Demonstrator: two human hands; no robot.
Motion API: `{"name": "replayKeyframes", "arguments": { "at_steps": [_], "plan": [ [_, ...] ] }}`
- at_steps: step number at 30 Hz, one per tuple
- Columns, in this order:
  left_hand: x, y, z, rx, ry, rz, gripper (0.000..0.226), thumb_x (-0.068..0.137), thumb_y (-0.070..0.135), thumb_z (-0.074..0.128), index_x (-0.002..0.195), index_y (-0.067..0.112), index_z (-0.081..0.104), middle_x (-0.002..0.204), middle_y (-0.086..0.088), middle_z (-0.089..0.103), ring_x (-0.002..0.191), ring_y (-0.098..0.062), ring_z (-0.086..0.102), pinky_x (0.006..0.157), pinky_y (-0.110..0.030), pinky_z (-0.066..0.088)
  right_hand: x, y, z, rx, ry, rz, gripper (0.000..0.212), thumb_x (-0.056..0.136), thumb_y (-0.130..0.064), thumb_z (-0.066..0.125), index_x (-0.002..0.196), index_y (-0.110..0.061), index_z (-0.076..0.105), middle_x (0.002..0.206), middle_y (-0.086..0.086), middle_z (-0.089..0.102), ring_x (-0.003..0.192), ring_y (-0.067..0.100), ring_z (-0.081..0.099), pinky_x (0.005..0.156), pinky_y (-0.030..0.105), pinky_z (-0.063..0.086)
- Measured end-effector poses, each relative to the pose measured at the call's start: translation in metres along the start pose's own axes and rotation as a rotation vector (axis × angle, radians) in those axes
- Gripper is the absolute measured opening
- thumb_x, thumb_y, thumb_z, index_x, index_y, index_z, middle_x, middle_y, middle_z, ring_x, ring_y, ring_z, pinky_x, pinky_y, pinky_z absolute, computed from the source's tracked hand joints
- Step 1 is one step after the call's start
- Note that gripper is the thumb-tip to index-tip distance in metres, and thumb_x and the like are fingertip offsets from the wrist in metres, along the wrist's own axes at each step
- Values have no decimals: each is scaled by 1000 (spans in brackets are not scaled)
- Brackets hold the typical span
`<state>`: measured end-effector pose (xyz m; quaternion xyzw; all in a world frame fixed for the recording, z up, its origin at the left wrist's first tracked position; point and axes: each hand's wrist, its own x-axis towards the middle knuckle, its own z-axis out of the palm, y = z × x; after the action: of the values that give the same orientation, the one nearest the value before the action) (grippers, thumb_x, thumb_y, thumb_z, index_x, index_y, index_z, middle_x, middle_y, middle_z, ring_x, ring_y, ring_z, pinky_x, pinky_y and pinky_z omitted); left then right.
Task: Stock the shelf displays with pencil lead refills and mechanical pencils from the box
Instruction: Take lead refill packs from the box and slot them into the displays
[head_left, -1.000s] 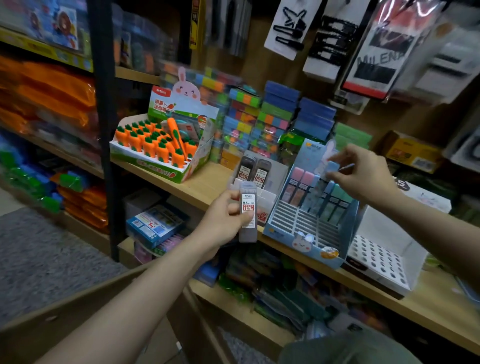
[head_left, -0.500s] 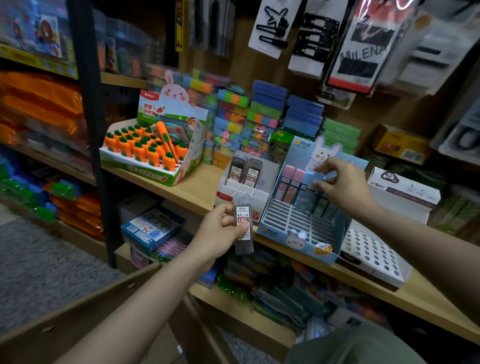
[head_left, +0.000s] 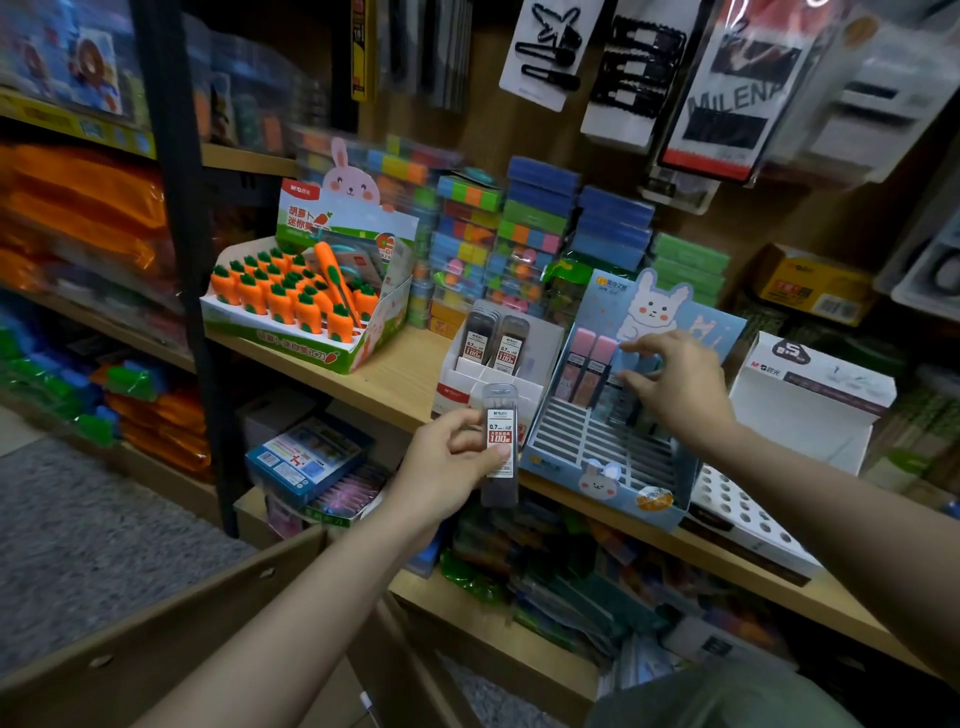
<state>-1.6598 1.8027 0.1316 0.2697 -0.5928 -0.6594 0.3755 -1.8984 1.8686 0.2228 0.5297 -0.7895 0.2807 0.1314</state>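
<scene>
Settling lower now, the right hand (head_left: 675, 384) pinches a blue refill (head_left: 626, 387) into the rabbit display (head_left: 597, 467) at the shelf's front edge; the left hand (head_left: 447, 467) keeps gripping 1 lead case (head_left: 500, 444), next up.

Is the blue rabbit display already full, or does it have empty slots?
Partly filled. The blue rabbit display has refills only in its back row, near the right hand; the front slots are empty.

Head view, down toward shelf (head_left: 363, 374)
</scene>
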Motion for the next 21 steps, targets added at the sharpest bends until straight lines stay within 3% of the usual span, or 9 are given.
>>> {"name": "replayKeyframes", "arguments": {
  "at_steps": [2, 5, 8, 10, 12, 14, 16, 18, 21],
  "plan": [
    [0, 0, 1, -7, 8, 28, 28, 88, 7, 69, 107, 27, 62, 93, 1, 76, 89, -14, 72, 81, -29, 57, -5, -2, -4, 1, 30, 4, 41, 87, -19, 72, 127, -16, 63, 121, 10, 55, 94, 26, 63, 92, 41, 52],
    [2, 2, 1, -4, 30, 79, 28, 88, 7, 69, 106, 27, 63, 95, 3, 76, 90, -11, 72, 80, -26, 57, -17, -23, -12, 153, 153, -104, 41, 90, -21, 68, 129, -20, 58, 110, -1, 52, 84, 7, 60, 79, 17, 52],
    [5, 6, 2, 0, 22, 140, 30, 88, 5, 67, 106, 28, 63, 97, 2, 75, 93, -11, 71, 78, -23, 57, -23, -65, -12, 278, -91, -212, 42, 89, -37, 64, 130, -30, 54, 99, -19, 56, 84, -7, 60, 69, 7, 51],
    [7, 9, 3, 12, 12, 169, 30, 88, 4, 67, 104, 29, 62, 95, 3, 75, 92, -10, 71, 79, -22, 56, -23, -86, -6, 232, -263, -220, 47, 88, -42, 65, 132, -32, 51, 99, -21, 57, 82, -5, 61, 69, 9, 49],
    [8, 12, 4, 31, 6, 185, 27, 88, 7, 67, 105, 27, 63, 92, 4, 75, 90, -11, 70, 76, -20, 55, -20, -97, 0, 232, -311, -207, 36, 89, -35, 68, 123, -27, 60, 96, -11, 65, 80, 3, 66, 74, 21, 54],
    [9, 13, 2, 150, 69, 223, 23, 90, 14, 67, 110, 25, 63, 97, 4, 72, 94, -12, 68, 77, -17, 54, -14, -100, 2, 332, -313, -174, 20, 88, -27, 70, 108, -24, 66, 87, -5, 70, 72, 7, 70, 68, 23, 57],
    [11, 13, -6, 447, 204, 322, 26, 93, 25, 64, 118, 27, 59, 116, 8, 61, 106, -9, 59, 84, -17, 49, -3, -99, -2, 411, -238, -133, 16, 89, -22, 70, 104, -22, 66, 85, -7, 69, 66, 3, 69, 59, 14, 54],
    [13, 12, -17, 731, 280, 417, 35, 95, 32, 59, 129, 27, 52, 133, 6, 43, 125, -13, 39, 99, -26, 41, 16, -96, -9, 375, -50, -130, 16, 89, -22, 70, 105, -21, 66, 91, -6, 68, 70, 4, 67, 62, 11, 52],
    [16, 7, -29, 959, 195, 390, 52, 98, 38, 51, 147, 28, 36, 158, 2, 14, 144, -14, 10, 114, -37, 25, 39, -92, -15, 285, 122, -150, 15, 89, -23, 69, 103, -21, 66, 95, -6, 67, 77, 9, 65, 65, 13, 46]
  ]
}}
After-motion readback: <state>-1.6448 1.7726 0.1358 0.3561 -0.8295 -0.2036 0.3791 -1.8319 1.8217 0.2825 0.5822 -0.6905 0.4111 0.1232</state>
